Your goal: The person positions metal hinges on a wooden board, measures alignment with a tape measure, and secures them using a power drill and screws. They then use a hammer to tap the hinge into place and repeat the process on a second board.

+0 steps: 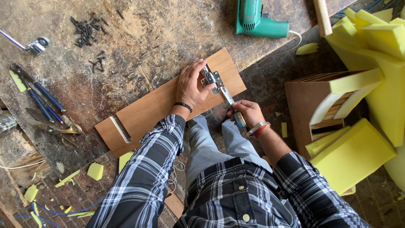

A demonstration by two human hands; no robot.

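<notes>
A brown wooden panel (147, 109) lies slanted over the front edge of a worn workbench (139, 38). My left hand (192, 84) presses a metal cabinet hinge (213, 80) against the panel's right end. My right hand (247, 113) grips a screwdriver (231, 103) whose shaft points up at the hinge. A metal bar handle (120, 129) is fixed near the panel's left end.
A green electric drill (257, 21) lies at the bench's far side. Several black screws (88, 31) are scattered at upper left, with pliers and cutters (40, 99) at the left. Yellow foam blocks (371, 50) and a wooden box (308, 105) stand at right.
</notes>
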